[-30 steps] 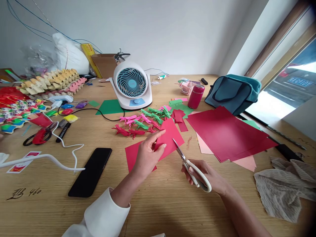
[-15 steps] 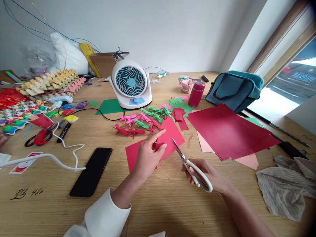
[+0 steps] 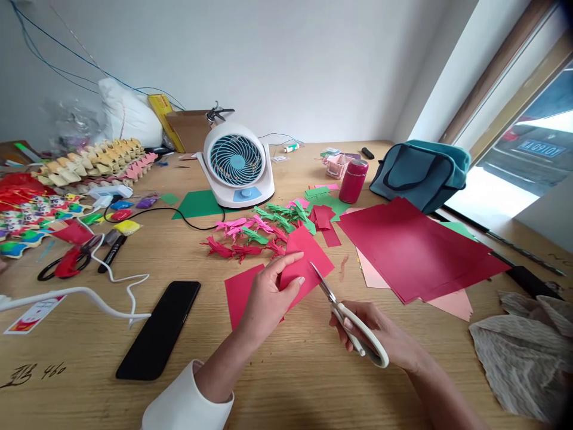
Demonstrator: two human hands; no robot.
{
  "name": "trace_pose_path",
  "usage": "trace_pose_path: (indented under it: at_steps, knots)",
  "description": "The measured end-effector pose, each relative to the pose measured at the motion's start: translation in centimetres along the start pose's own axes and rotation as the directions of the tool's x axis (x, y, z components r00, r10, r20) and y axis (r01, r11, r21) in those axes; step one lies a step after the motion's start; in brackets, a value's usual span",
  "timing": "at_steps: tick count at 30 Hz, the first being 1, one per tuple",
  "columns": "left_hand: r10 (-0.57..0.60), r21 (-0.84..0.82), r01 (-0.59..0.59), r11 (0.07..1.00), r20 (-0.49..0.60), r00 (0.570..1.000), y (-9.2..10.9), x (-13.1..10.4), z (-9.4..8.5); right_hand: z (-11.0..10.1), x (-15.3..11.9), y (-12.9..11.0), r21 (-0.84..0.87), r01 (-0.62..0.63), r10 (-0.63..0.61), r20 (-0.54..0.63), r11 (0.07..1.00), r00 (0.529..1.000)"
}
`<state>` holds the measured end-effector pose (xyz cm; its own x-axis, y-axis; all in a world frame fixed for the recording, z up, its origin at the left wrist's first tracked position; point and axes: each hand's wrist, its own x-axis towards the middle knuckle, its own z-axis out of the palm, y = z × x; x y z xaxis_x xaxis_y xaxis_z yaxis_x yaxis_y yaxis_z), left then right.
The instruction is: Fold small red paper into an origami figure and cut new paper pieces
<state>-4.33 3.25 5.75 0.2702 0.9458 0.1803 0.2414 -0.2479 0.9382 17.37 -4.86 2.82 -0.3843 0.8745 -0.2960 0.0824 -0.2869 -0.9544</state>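
Between the thumb and fingers of my left hand point(image 3: 273, 292) is a piece of red paper point(image 3: 311, 254), held a little above the table. My right hand point(image 3: 371, 328) grips white-handled scissors point(image 3: 364, 337) by the loops. Their blades lie at the paper's lower right edge, with the tip over it; whether they are cutting I cannot tell. Partly under my left forearm lies another red sheet point(image 3: 239, 292). Just beyond the held paper sit twisted green paper pieces point(image 3: 277, 216), pink ones point(image 3: 239, 226) and red ones point(image 3: 244, 251), beside several small red strips point(image 3: 326, 224).
Large dark red sheets point(image 3: 416, 251) lie at right, near a grey cloth point(image 3: 523, 352). A red flask point(image 3: 353, 181) and a blue bag point(image 3: 416, 176) stand behind them. A white fan point(image 3: 237, 164) is at the back. On the left are a black phone point(image 3: 159, 331) and a white cable point(image 3: 80, 292).
The view has tilted slightly upward, so everything sits a little lower in the picture. My hands, the red paper and the scissors keep nearly the same positions relative to each other.
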Motion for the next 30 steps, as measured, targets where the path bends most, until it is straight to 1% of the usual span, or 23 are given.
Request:
trace_pose_path:
  at_steps: [5, 10, 16, 22, 30]
  knots:
    - [-0.032, 0.002, 0.032, 0.999, -0.003, 0.999, 0.48, 0.07, -0.1, 0.12, -0.05, 0.08, -0.006, 0.001, -0.002, -0.013, 1.0, 1.0]
    - [-0.052, -0.037, 0.053, 0.998, 0.019, 0.998, 0.06, 0.27, -0.08, 0.13, 0.0, 0.21, 0.01, -0.007, 0.007, -0.013, 1.0, 1.0]
    - [-0.057, -0.026, 0.058, 0.998, 0.023, 0.998, -0.13, 0.44, -0.04, 0.17, 0.21, 0.38, 0.017, -0.005, 0.005, -0.031, 1.0, 1.0]
    - [-0.132, -0.079, 0.137, 0.987, 0.059, 0.989, -0.02, 0.35, -0.09, 0.21, 0.09, 0.59, 0.019, 0.008, -0.008, -0.017, 1.0, 1.0]
    - [-0.107, -0.105, 0.11, 0.988, 0.036, 0.994, -0.11, 0.68, -0.43, 0.13, 0.25, 0.49, 0.024, 0.051, -0.051, -0.003, 0.998, 0.999]
